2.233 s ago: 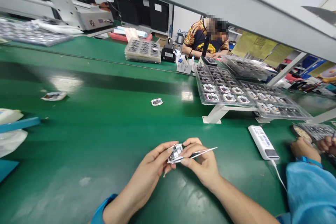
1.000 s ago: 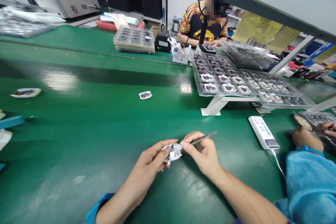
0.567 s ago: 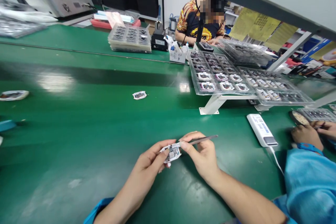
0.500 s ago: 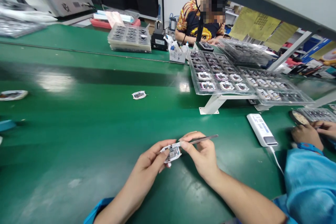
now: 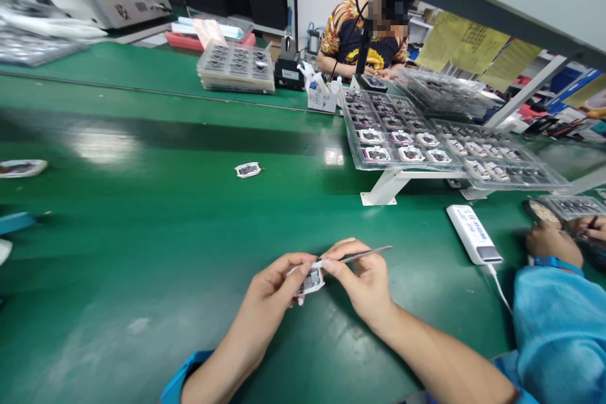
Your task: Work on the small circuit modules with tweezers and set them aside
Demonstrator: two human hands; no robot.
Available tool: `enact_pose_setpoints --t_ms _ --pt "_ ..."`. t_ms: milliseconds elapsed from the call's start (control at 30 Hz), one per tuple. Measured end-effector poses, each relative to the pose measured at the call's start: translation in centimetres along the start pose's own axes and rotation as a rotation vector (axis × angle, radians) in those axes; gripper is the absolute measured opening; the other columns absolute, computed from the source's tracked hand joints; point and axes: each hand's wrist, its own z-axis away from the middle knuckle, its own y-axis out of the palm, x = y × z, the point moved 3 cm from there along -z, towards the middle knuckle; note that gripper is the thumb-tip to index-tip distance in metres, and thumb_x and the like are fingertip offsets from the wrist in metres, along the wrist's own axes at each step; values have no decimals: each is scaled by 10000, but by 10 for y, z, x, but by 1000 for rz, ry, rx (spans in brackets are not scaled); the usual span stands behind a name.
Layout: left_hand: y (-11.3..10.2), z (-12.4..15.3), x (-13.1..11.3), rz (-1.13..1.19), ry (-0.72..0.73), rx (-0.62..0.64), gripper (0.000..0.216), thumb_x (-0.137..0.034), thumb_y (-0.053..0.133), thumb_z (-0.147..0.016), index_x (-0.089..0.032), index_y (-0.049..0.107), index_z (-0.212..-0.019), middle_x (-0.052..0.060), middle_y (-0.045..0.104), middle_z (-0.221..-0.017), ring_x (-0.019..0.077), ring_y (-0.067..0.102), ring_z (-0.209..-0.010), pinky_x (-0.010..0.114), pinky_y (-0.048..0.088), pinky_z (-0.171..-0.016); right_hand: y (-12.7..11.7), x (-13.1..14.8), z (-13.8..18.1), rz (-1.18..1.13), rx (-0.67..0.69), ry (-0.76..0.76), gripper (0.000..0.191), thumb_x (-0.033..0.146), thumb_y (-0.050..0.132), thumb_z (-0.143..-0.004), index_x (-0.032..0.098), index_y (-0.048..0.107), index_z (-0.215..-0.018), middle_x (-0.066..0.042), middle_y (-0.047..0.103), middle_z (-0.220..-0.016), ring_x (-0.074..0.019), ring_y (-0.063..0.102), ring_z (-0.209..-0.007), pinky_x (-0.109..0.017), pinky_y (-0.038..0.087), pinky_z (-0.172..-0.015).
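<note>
Left hand (image 5: pixel 262 303) has its fingers clamped on a small white electronic module (image 5: pixel 310 281), held over the green bench mat (image 5: pixel 142 252); right hand (image 5: pixel 364 284) pinches slim steel tweezers (image 5: pixel 367 255), one end at the module. Clear plastic trays (image 5: pixel 402 167) on a white stand hold rows of similar modules. White power bank (image 5: pixel 471 241) sits right of the hands, label print too small to read.

- The head-worn camera looks forward and down across the green bench (image 5: pixel 142 233).
- The left hand (image 5: pixel 255 290) and right hand (image 5: pixel 362 281) sit close, low in frame.
- A seated co-worker (image 5: pixel 362 31) appears far off, near the top.
</note>
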Motion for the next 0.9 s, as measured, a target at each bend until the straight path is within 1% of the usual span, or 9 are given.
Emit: enact_pose_setpoints --t_ms 233,367,500,633,767,900 --pt "-3 1 1 -37 17 16 377 -492 680 -718 -155 682 -886 -20 603 -637 121 459 -566 218 367 -518 0 -1 0 5 30 -5 66 174 752 -777 223 714 -799 -26 719 -776 -193 667 -775 -346 522 -751" --pt "-4 1 1 -49 35 29 356 -472 674 -721 -159 675 -891 -18 618 -656 121 464 -563 224 372 -521 0 -1 0 20 11 -14 71 167 748 -781 227 718 -807 -27 723 -784 -195 667 -781 -347 520 -751" --pt "-4 0 2 -36 25 3 371 -477 658 -736 -158 687 -923 -25 604 -640 118 456 -546 224 357 -510 0 0 -1 15 26 -31 79 160 744 -786 230 722 -815 -31 727 -790 -199 668 -785 -352 522 -748" --pt "-3 2 2 30 -18 -12 403 -512 669 -728 -160 697 -924 -33 582 -617 112 443 -535 219 331 -496 0 5 -2 43 77 -113 105 131 747 -782 230 727 -812 -39 745 -798 -203 670 -789 -360 522 -749" --pt "-3 3 2 117 -92 -16 449 -561 705 -697 -158 702 -896 -20 595 -669 107 454 -566 213 334 -503 1 9 -3 94 111 -217 129 100 754 -771 224 729 -795 -45 762 -780 -207 675 -770 -375 514 -757" --pt "-3 3 2 137 -110 46 449 -543 747 -690 -168 694 -931 -21 600 -713 96 456 -585 206 337 -522 1 11 -4 118 138 -238 140 86 752 -770 223 727 -786 -43 763 -777 -204 681 -762 -383 510 -779"
